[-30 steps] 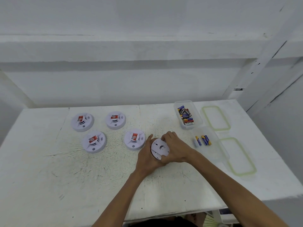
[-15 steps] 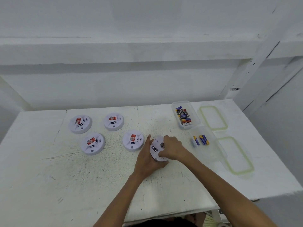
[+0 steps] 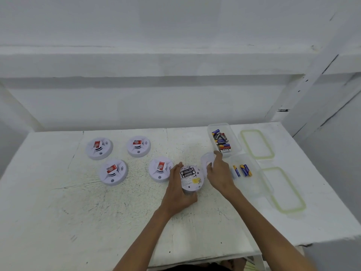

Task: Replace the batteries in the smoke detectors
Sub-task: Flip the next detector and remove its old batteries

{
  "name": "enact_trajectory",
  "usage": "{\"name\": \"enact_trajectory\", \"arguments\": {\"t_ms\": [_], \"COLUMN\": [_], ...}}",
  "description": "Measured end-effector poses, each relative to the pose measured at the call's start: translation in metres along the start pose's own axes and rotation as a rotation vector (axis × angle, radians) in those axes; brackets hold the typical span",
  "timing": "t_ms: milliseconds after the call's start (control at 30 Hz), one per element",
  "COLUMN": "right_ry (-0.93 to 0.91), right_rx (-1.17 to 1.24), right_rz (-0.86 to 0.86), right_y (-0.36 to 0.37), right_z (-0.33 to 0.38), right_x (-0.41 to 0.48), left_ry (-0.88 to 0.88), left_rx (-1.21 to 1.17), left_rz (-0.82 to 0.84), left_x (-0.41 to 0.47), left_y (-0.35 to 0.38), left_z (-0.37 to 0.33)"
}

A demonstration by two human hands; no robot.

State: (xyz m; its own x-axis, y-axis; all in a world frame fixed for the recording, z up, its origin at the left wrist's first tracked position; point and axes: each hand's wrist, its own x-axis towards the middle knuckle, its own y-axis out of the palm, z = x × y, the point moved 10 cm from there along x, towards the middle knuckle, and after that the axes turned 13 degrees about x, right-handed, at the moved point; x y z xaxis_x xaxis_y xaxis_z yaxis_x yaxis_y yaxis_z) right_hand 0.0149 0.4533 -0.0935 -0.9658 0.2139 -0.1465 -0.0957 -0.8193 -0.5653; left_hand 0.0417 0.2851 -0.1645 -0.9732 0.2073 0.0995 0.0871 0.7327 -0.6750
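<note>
White, scuffed tabletop point(image 3: 97, 222): four smoke detectors point(image 3: 113, 171) sit label-up in two rows left of the left grip point(image 3: 178, 192). To its right stand a far tub point(image 3: 217, 125) heaped with batteries point(image 3: 221, 142), a near tub point(image 3: 254, 184) holding a few, and beyond them two green-rimmed lids point(image 3: 256, 143).

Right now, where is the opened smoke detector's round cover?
In the head view, the right hand holds the round cover just right of the opened smoke detector, near the fuller battery box.
</note>
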Motion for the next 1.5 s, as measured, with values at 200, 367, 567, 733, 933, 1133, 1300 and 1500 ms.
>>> {"name": "enact_trajectory", "arguments": {"t_ms": [200,367,567,733,933,1133,1300,1500], "right_ry": [0.073,0.019,-0.276,-0.285,-0.171,-0.203,-0.284,-0.269], "right_rx": [-0.080,-0.538,-0.326,-0.181,-0.182,-0.280,-0.207,-0.220], "right_rz": [0.035,0.000,0.152,0.326,0.194,0.177,0.235,0.207], "right_y": [0.013,0.019,0.043,0.055,0.044,0.042,0.044,0.033], "right_z": [-0.034,-0.034,-0.001,0.001,-0.014,-0.012,-0.004,-0.010], "right_x": [-0.005,-0.010,-0.012,-0.010,-0.007,-0.018,-0.011,-0.002], "left_ry": [0.036,0.040,0.097,0.097,0.164,0.079,0.149,0.243], "left_rx": [-0.040,-0.033,0.001,0.019,0.089,-0.006,0.051,0.317], "left_rz": [-0.017,-0.076,-0.075,-0.068,-0.094,-0.091,0.042,0.134], "left_x": [0.002,0.003,0.002,0.001,0.000,0.002,0.009,0.025], "left_y": [0.002,-0.006,-0.006,-0.004,-0.004,-0.002,0.010,0.035], "left_z": [0.001,0.001,-0.010,-0.008,-0.010,-0.001,-0.011,-0.004]}}
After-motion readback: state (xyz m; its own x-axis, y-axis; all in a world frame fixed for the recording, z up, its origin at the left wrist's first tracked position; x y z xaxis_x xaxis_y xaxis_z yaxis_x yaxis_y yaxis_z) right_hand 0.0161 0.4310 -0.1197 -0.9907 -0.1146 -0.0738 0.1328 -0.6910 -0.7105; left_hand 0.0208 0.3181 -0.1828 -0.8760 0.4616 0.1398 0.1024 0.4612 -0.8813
